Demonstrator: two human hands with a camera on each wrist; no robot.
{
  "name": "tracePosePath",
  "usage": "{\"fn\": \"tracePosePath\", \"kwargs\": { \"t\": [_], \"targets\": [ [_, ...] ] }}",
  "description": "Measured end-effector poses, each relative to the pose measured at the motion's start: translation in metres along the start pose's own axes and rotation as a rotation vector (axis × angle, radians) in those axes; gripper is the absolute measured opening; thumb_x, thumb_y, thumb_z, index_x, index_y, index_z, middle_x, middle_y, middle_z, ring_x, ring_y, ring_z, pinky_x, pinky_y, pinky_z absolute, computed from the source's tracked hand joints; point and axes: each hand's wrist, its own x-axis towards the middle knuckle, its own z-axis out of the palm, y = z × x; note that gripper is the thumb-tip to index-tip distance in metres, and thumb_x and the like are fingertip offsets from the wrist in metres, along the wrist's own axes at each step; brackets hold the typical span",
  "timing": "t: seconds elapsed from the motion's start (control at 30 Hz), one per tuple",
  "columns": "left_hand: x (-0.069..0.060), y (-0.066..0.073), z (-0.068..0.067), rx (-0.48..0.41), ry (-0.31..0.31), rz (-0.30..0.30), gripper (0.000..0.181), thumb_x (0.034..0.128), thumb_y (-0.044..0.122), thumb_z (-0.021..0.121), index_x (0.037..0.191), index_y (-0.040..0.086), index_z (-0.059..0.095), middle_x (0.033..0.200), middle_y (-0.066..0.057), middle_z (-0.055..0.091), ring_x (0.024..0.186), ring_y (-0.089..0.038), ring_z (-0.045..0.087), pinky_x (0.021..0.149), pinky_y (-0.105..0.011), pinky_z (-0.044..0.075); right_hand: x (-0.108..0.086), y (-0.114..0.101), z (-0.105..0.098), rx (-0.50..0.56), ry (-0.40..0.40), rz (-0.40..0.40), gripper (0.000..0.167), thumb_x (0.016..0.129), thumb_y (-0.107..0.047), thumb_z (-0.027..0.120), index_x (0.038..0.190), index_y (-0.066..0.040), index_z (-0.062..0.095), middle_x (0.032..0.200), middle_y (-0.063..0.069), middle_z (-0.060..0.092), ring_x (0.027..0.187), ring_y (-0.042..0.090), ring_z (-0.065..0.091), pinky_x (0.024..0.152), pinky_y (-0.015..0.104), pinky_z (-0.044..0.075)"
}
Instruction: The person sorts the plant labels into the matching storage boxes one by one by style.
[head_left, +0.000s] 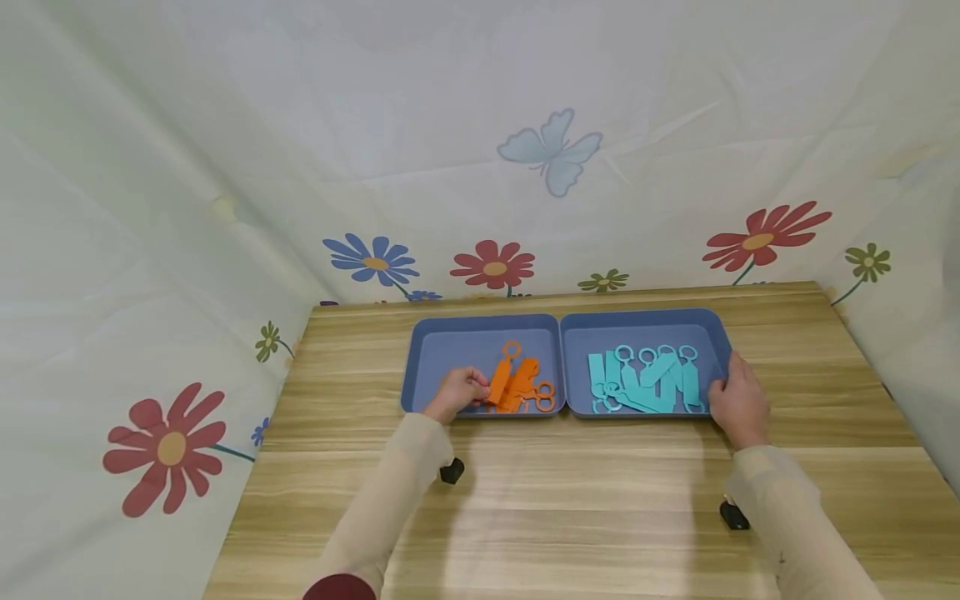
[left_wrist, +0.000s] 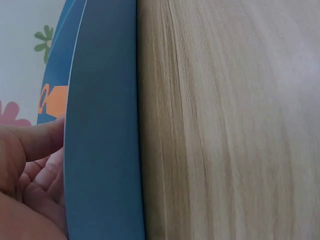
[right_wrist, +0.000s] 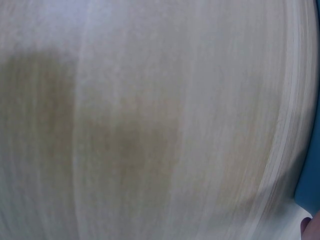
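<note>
In the head view my left hand (head_left: 457,393) is inside the left blue tray (head_left: 442,333), pinching the lower end of a flat orange tag (head_left: 501,379) with a ring at its top. More orange tags (head_left: 527,375) lie heaped beside it. The tray's front wall (left_wrist: 102,120) hides part of these fingers in the left wrist view. My right hand (head_left: 741,404) grips the right rim of the second blue tray (head_left: 637,321), thumb on the inner side. Several turquoise ringed tags (head_left: 652,387) lie piled in that tray.
Both trays stand side by side, touching, near the back of a wooden table (head_left: 577,500). Behind and at the sides hangs a white sheet (head_left: 420,150) printed with flowers and a butterfly. A black wrist device (head_left: 452,471) sits under the left sleeve.
</note>
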Motion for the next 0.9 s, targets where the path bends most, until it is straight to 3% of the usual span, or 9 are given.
{"fn": "tracePosePath", "kwargs": {
  "t": [0.27,0.63,0.9],
  "targets": [
    [-0.003,0.001,0.004,0.067,0.034,-0.031,0.007,0.0758,0.003,0.063,0.075,0.003,0.056,0.069,-0.005,0.057,0.056,-0.014,0.052,0.051,-0.027,0.045,0.001,0.0,0.001,0.001,0.021,-0.019,0.057,0.088,-0.012,0.028,0.136,0.012,0.012,0.137,0.033,0.023,0.124,0.047,0.024,0.101,0.055,0.021],
    [-0.005,0.004,0.005,0.139,0.053,-0.094,0.01,0.0774,0.003,0.063,0.074,0.006,0.054,0.074,-0.007,0.057,0.062,-0.021,0.056,0.054,-0.03,0.047,0.0,0.0,0.001,0.006,0.009,-0.01,0.057,0.088,-0.013,0.028,0.137,0.011,0.011,0.138,0.032,0.021,0.125,0.046,0.023,0.101,0.056,0.021],
    [-0.01,0.011,0.005,0.269,0.051,-0.061,0.013,0.0758,0.002,0.063,0.069,0.007,0.053,0.065,-0.007,0.056,0.063,-0.027,0.058,0.057,-0.034,0.049,0.0,0.0,0.001,-0.002,0.007,0.0,0.058,0.088,-0.013,0.029,0.137,0.01,0.01,0.138,0.031,0.021,0.125,0.046,0.023,0.101,0.055,0.022]
  ]
}}
